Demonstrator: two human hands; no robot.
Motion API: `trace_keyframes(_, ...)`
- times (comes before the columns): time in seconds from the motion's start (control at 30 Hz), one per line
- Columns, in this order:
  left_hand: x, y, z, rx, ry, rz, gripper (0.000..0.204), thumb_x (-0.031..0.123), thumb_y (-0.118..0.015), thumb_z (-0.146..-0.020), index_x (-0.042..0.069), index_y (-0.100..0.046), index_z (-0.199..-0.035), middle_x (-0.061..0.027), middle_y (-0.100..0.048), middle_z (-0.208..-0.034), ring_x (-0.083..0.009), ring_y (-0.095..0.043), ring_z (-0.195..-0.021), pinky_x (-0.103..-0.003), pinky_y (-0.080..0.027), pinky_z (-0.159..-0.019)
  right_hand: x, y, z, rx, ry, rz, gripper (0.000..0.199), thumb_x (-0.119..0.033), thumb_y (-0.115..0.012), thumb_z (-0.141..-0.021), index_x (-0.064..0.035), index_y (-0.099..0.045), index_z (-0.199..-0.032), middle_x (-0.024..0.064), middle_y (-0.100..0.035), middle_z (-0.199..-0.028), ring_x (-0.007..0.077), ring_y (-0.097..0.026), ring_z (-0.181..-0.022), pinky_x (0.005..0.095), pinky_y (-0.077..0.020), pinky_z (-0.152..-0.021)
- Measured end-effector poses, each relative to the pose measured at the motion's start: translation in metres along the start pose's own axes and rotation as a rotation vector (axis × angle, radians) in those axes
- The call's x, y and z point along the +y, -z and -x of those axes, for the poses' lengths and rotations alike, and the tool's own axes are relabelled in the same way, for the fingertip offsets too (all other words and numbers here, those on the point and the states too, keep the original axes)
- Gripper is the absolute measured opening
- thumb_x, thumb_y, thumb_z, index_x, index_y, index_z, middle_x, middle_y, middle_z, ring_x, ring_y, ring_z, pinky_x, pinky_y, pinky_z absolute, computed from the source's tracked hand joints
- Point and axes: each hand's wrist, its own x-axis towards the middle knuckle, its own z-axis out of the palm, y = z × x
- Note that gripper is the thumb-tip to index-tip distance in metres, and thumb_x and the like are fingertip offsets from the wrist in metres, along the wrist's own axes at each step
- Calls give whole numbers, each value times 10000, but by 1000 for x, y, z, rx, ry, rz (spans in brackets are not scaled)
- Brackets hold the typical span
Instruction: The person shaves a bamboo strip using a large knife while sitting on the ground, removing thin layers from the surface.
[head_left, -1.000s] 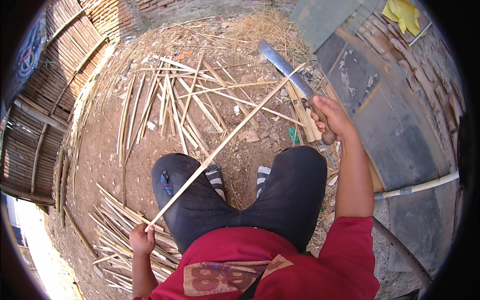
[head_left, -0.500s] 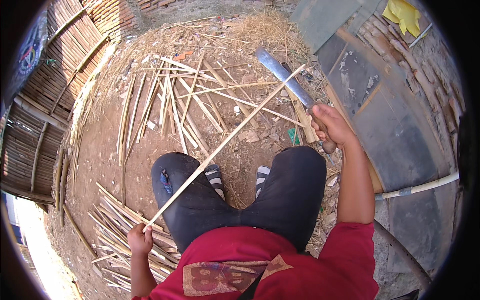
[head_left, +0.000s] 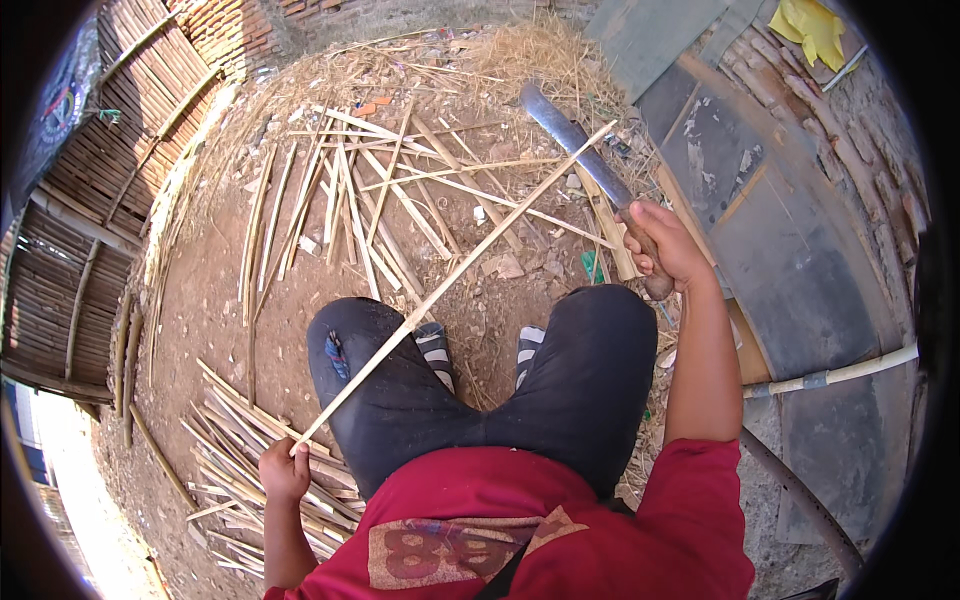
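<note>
My left hand (head_left: pixel 285 469) is closed on the lower end of a long, pale bamboo strip (head_left: pixel 415 317). The strip slants up and right across my left thigh, and its far end crosses the blade of a machete (head_left: pixel 562 130). My right hand (head_left: pixel 667 245) wraps round the machete's brown wooden handle, with the broad metal blade pointing away and to the left. Whether blade and strip touch at the crossing, I cannot tell. Beside my left hand lies a pile of split bamboo strips (head_left: pixel 270 480). More strips (head_left: pixel 345 200) lie crisscrossed on the dirt beyond my knees.
Dark worn panels (head_left: pixel 790 270) line the right side, with a pale pole (head_left: pixel 830 371) across them. Stacked logs (head_left: pixel 800 130) and a yellow sheet (head_left: pixel 810 30) are at the upper right. A bamboo slat wall (head_left: pixel 120 150) stands at the left. Dry straw (head_left: pixel 545 60) covers the far ground.
The machete and right hand have shifted very slightly right and down. My left hand, with the bamboo strip's end, has risen a little. Both holds are unchanged.
</note>
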Motion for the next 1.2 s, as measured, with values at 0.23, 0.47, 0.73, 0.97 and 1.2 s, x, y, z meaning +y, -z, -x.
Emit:
trace_keyframes(0.23,-3,-3,-4,8,-36,-3,427,412,-629,-948,24,-626,-770,-206,-598,-703,-441,-599,-682,-509,-463,-625,7,9,-9,206,113,91,434,-488,-581,-1031,-60,-589,-1104,-12,-529,-692,62,-449,-500,218,-348,-441)
trace_keyframes(0.47,7,-4,-9,24,-47,23,451,417,-618,-962,23,-595,-743,-214,-582,-683,-449,-585,-672,-511,-454,-614,19,5,-4,59,43,-38,379,-438,-577,-1046,-60,-576,-1060,0,-537,-702,64,-453,-499,216,-351,-442)
trace_keyframes(0.73,5,0,-6,-12,-9,39,448,395,-617,-960,9,-590,-734,-220,-574,-685,-456,-575,-673,-516,-446,-623,11,-12,-3,78,54,-10,454,-488,-560,-1042,-43,-591,-1123,8,-533,-710,63,-437,-482,220,-352,-428)
trace_keyframes(0.97,-10,-1,-2,2,-73,58,529,476,-584,-977,2,-594,-742,-230,-562,-680,-463,-573,-669,-519,-442,-616,4,14,-1,206,109,-38,419,-468,-554,-1049,-53,-581,-1098,-1,-521,-693,65,-434,-476,216,-351,-429)
trace_keyframes(1.2,-4,-1,-2,-11,-44,58,511,449,-596,-979,4,-576,-730,-219,-545,-651,-444,-571,-660,-500,-441,-605,5,2,6,-3,37,31,419,-460,-577,-1041,-49,-579,-1117,-5,-525,-702,60,-445,-503,216,-353,-441)
